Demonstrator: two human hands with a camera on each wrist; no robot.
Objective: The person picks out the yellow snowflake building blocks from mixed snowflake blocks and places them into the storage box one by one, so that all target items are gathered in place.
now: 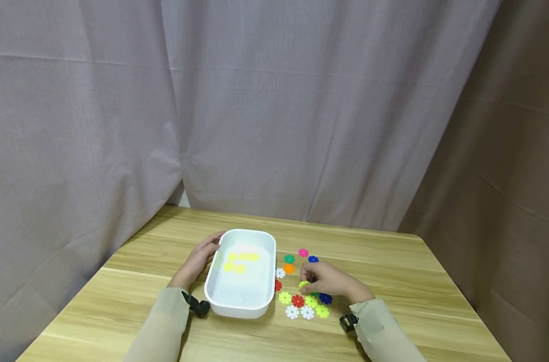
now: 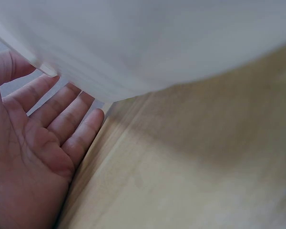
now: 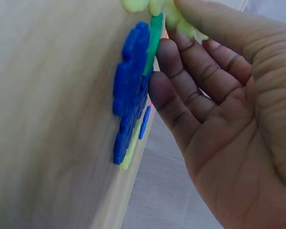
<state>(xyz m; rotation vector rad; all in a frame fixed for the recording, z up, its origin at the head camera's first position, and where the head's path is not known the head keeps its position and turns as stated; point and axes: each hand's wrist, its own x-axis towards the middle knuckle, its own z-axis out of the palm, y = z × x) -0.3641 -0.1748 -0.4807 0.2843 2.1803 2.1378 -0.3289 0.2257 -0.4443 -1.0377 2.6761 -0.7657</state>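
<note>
My left hand (image 1: 202,257) rests at the left side of a white plastic tray (image 1: 240,311). In the left wrist view its fingers (image 2: 69,117) lie fairly straight against the tray's outer wall, the thumb at the rim. Inside the tray are several yellow discs (image 1: 240,269). My right hand (image 1: 326,279) pinches a yellow-green notched flower disc (image 3: 181,24) between thumb and fingers, low over the scattered pieces. Just beside those fingers, the right wrist view shows a blue flower disc (image 3: 131,71) and a green one (image 3: 154,45).
Right of the tray lie more flower discs on the wooden table (image 1: 378,261): red (image 1: 297,301), white (image 1: 292,312), orange (image 1: 289,268), pink (image 1: 303,252) and several yellow-green ones (image 1: 322,311). Grey curtains (image 1: 274,125) hang behind the table's far edge.
</note>
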